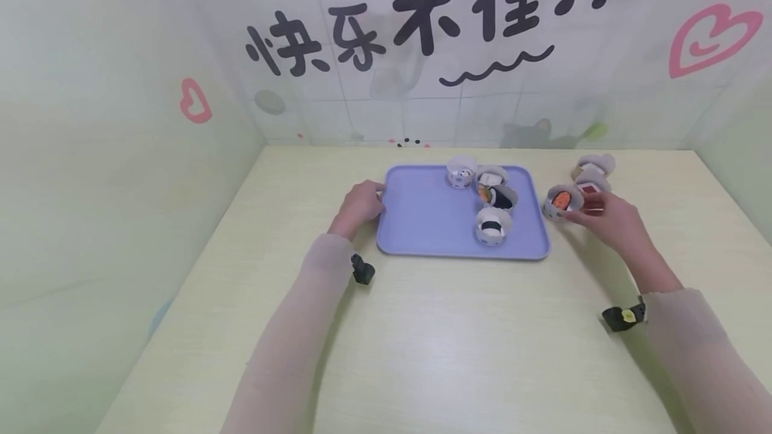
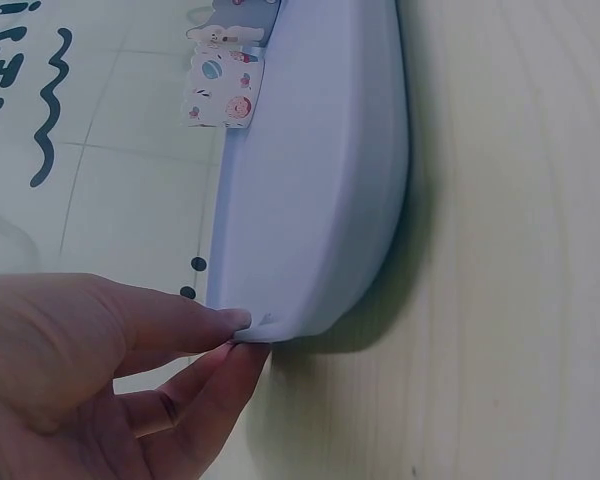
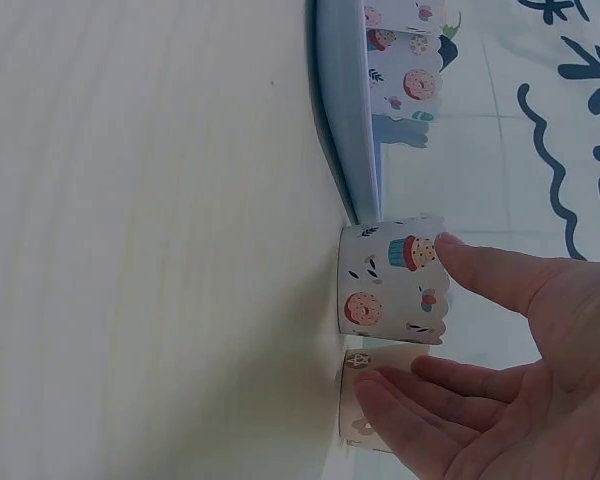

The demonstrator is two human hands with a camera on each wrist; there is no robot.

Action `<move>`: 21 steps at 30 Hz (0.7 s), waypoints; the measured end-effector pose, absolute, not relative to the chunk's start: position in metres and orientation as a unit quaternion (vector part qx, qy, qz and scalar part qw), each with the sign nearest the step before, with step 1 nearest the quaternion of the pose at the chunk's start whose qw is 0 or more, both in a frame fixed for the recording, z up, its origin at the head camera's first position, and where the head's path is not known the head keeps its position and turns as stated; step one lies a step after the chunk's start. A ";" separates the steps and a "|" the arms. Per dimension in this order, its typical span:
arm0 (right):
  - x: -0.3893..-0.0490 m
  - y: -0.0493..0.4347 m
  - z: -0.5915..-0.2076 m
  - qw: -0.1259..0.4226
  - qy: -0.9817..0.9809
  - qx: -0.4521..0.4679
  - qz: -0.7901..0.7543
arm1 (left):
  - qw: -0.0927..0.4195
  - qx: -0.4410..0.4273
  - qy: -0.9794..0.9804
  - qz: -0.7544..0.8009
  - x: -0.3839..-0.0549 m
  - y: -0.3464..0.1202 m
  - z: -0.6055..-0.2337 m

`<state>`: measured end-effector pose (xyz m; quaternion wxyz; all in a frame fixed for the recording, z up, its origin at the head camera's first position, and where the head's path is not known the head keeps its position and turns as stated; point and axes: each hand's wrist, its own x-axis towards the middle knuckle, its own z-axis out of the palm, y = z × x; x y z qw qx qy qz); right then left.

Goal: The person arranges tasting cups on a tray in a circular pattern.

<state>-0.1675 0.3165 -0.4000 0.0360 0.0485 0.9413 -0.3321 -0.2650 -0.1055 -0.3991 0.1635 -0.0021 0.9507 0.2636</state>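
My left hand pinches the left rim of a blue-purple tray, thumb over the edge and fingers beneath, as the left wrist view shows. Beside the tray's right edge stands a patterned paper cup holding an orange-topped sushi piece. My right hand is around that cup: the thumb tip meets its scalloped rim, while the fingers are spread a little apart from its other side. Behind those fingers, a second paper cup is partly hidden.
Several paper cups with sushi pieces stand on the tray's right half, among them a cup with a black-banded white piece. Two more cups, one the farther cup, stand right of the tray. A printed curtain backs the table.
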 end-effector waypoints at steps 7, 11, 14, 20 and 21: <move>-0.174 0.310 -0.400 0.038 0.939 0.045 -0.339 | 0.158 0.001 0.951 0.266 -0.263 -0.105 -0.400; -0.177 0.307 -0.400 0.035 0.942 0.041 -0.331 | 0.158 0.003 0.952 0.261 -0.261 -0.105 -0.400; -0.179 0.306 -0.401 0.029 0.946 0.040 -0.320 | 0.158 0.002 0.952 0.263 -0.261 -0.105 -0.399; -0.181 0.303 -0.402 0.010 0.949 0.042 -0.311 | 0.157 0.002 0.952 0.261 -0.262 -0.105 -0.399; -0.182 0.303 -0.402 0.007 0.950 0.042 -0.308 | 0.156 0.003 0.953 0.260 -0.262 -0.105 -0.399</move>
